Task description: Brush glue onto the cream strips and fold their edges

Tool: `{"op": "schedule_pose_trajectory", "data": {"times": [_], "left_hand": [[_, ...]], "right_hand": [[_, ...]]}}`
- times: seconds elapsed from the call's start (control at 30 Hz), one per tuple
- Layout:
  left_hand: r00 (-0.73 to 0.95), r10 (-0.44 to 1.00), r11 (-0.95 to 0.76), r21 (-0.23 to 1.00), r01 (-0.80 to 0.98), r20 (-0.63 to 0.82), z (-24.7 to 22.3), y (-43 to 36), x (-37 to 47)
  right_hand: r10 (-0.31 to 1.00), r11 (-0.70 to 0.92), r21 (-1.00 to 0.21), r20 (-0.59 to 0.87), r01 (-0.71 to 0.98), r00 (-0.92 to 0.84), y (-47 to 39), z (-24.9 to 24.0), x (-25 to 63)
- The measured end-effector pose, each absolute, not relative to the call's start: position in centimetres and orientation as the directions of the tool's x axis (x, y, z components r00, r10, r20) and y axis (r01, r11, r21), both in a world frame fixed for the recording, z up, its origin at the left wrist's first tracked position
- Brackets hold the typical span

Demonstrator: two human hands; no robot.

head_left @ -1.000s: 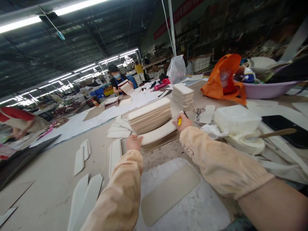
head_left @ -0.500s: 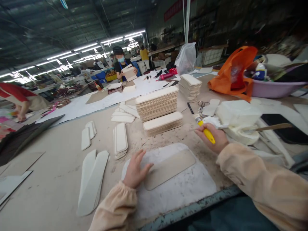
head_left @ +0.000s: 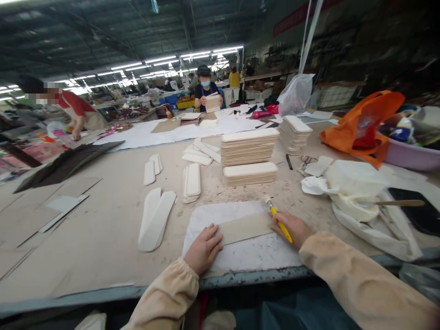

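Observation:
A beige rectangular panel (head_left: 245,228) lies on a white sheet (head_left: 227,211) near the table's front edge. My left hand (head_left: 203,250) rests on the panel's left end with its fingers stretched out. In my right hand (head_left: 296,230) is a paintbrush (head_left: 282,227) with a yellow handle, its pale bristles pointing away from me. That hand is at the panel's right end, its fingertips against or just over the edge; contact is hard to make out. Behind the sheet stand two stacks of cream-edged panels, a tall stack (head_left: 249,149) and a lower stack (head_left: 250,174).
White rounded strips (head_left: 156,222) lie to the left. On the right are scissors (head_left: 308,160), a black pen (head_left: 288,162), a white tub (head_left: 357,181) with a flat stick (head_left: 402,202), a phone (head_left: 417,211) and an orange bag (head_left: 360,123). Two co-workers stand beyond the table.
My right hand has brought the brush from beside the sheet to the panel's right end. My left hand has settled on the panel's left end. The view has swung left.

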State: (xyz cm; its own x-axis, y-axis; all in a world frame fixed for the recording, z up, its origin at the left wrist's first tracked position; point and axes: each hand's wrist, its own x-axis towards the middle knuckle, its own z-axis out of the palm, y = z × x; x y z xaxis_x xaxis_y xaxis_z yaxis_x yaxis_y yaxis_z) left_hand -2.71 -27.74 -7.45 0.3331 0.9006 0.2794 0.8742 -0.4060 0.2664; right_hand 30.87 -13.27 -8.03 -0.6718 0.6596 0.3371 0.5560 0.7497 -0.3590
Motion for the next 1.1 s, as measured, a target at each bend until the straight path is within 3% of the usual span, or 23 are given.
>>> {"op": "schedule_pose_trajectory", "data": {"times": [0.17, 0.23, 0.3, 0.37, 0.4, 0.5, 0.63, 0.83, 1.1], "left_hand": [[0.324, 0.859, -0.441, 0.254, 0.861, 0.396, -7.4, -29.3, -3.8], [0.328, 0.842, -0.464, 0.263, 0.846, 0.429, -7.3, -29.5, -3.7], [0.343, 0.837, -0.481, 0.275, 0.832, 0.426, -7.1, -29.5, -3.5], [0.367, 0.839, -0.495, 0.285, 0.821, 0.402, -6.8, -29.4, -3.3], [0.378, 0.841, -0.5, 0.287, 0.817, 0.388, -6.7, -29.4, -3.2], [0.394, 0.845, -0.504, 0.291, 0.813, 0.361, -6.3, -29.4, -3.1], [0.376, 0.85, -0.493, 0.305, 0.815, 0.369, -6.1, -29.4, -3.2], [0.378, 0.845, -0.497, 0.297, 0.815, 0.378, -6.1, -29.5, -3.2], [0.388, 0.835, -0.511, 0.288, 0.81, 0.39, -6.1, -29.5, -3.2]], "right_hand": [[0.681, 0.73, -0.394, 0.354, 0.559, -0.64, -15.0, -6.5, 32.0], [0.761, 0.646, -0.533, 0.397, 0.546, -0.513, -16.4, -5.7, 31.6], [0.877, 0.473, -0.766, 0.358, 0.436, -0.322, -17.9, -5.0, 30.4], [0.96, 0.23, -0.953, 0.189, 0.196, -0.206, -19.2, -4.4, 28.5], [0.976, 0.105, -0.992, 0.091, 0.067, -0.198, -19.7, -4.2, 27.3], [0.96, -0.181, -0.963, -0.13, -0.199, -0.247, -20.5, -3.8, 23.9], [0.9, -0.386, -0.874, -0.286, -0.297, -0.329, -20.7, -3.8, 21.1], [0.892, -0.406, -0.865, -0.305, -0.295, -0.334, -19.9, -4.1, 20.1], [0.905, -0.2, -0.977, -0.211, 0.068, -0.37, -19.1, -4.4, 17.8]]}}
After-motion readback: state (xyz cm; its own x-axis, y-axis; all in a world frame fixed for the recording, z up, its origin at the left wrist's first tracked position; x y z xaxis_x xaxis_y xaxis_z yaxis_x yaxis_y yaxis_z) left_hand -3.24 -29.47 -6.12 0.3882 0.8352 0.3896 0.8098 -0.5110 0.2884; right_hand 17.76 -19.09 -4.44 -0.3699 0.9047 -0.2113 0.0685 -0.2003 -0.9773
